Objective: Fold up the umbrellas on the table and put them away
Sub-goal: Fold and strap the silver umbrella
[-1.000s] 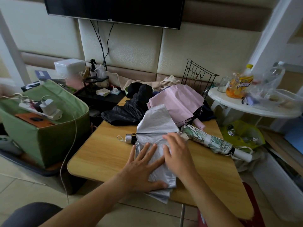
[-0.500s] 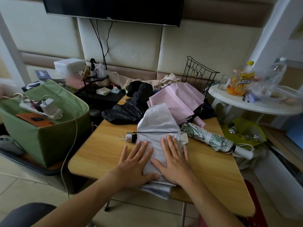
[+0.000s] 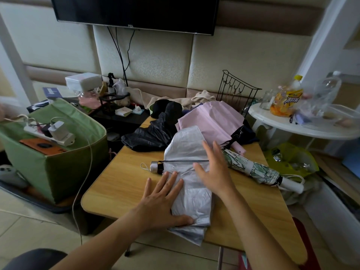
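A silver-grey umbrella [image 3: 191, 203] lies collapsed on the wooden table [image 3: 120, 188], its canopy spread flat and its silver handle [image 3: 154, 166] pointing left. My left hand [image 3: 163, 199] lies flat on the canopy's near left part, fingers straight. My right hand [image 3: 215, 166] is over the canopy's middle with fingers spread; I cannot tell whether it touches the fabric. A rolled, strapped leaf-print umbrella [image 3: 259, 169] lies to the right. A pink umbrella [image 3: 210, 121] and a black umbrella [image 3: 150, 135] lie loose at the table's far end.
A green fabric bin [image 3: 64, 164] with a power strip and charger stands left of the table. A white round side table [image 3: 303, 129] with bottles stands at the right, by a black wire rack [image 3: 236, 90]. A yellow-green bag [image 3: 292, 158] lies below it.
My right hand has lifted from the near part of the silver canopy and moved up and right toward its middle. My left hand has stayed pressed on the fabric.
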A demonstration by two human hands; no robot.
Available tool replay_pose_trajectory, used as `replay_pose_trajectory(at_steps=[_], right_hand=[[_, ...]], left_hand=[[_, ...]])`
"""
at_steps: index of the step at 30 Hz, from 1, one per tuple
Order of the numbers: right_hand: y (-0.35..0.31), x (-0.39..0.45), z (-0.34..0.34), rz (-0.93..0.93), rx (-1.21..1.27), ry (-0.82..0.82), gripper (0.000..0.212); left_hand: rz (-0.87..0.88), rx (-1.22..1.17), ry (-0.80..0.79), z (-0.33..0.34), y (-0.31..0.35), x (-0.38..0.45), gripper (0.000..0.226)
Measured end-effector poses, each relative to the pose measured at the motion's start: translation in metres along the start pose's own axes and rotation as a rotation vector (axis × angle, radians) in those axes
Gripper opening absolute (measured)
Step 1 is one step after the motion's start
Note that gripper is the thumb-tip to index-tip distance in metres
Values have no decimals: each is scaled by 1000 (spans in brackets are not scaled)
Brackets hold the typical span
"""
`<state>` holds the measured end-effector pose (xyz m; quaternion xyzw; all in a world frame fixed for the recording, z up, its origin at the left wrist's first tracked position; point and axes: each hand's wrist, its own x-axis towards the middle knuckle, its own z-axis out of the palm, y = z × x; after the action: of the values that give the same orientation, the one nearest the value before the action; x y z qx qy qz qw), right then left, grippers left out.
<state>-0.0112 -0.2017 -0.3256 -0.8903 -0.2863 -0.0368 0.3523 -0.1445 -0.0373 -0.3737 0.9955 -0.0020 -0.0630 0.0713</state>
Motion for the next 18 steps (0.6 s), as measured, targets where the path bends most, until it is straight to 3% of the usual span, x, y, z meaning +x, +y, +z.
replay_pose_trajectory(at_steps=[3, 7, 15, 18], right_hand=[[3, 14, -4, 154, 321, -27, 90], [-7, 17, -10, 246, 653, 51, 77], [-8, -3, -16, 170, 739, -25, 61], [-5, -14, -23, 94, 681, -17, 31]], left_hand=[[-1, -8, -11, -1, 1, 0, 122], [-10, -14, 3, 0, 1, -1, 122], [-4, -18, -15, 0, 0, 1, 121], [-6, -27, -3, 2, -1, 2, 121]])
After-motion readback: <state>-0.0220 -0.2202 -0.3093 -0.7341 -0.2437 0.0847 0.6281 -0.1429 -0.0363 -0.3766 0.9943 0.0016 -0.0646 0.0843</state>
